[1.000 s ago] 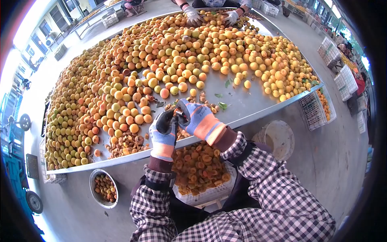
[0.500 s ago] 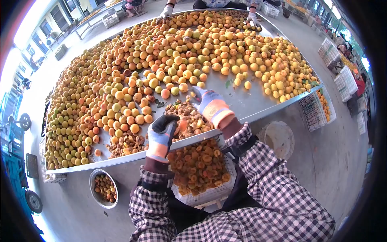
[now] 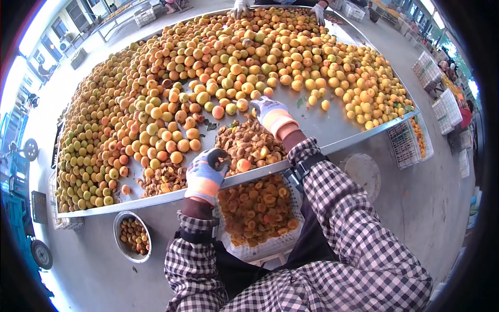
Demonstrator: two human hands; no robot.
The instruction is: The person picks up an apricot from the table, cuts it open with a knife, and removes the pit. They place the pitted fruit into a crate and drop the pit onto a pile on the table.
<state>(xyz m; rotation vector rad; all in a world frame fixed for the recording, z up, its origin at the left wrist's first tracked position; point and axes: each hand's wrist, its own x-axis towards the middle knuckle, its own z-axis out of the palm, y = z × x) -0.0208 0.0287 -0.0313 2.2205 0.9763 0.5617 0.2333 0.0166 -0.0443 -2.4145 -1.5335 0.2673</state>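
Whole apricots [image 3: 208, 62] lie in a wide heap on a metal table [image 3: 332, 125]. My gloved left hand [image 3: 209, 171] is curled at the table's front edge, with dark fingertips pressed together; what it holds, if anything, is hidden. My gloved right hand [image 3: 267, 110] reaches over the table beside the nearest whole fruit, its fingers bent around something I cannot make out. Between my hands sits a pile of brown pits and scraps [image 3: 247, 143], with a smaller pile [image 3: 163, 179] to the left. Below the edge, a white crate [image 3: 265, 252] holds split apricot halves [image 3: 257, 208].
A metal basin [image 3: 147, 255] of dark fruit stands on the floor at left. A pale bucket [image 3: 364, 177] and a crate [image 3: 403, 148] are at right. Across the table are a co-worker's two gloved hands [image 3: 239, 9]. More crates [image 3: 447, 112] line the right side.
My left hand has moved slightly left and down, and my right hand has moved up and right, so they are farther apart. The co-worker's hands have shifted. The whole view has tilted slightly.
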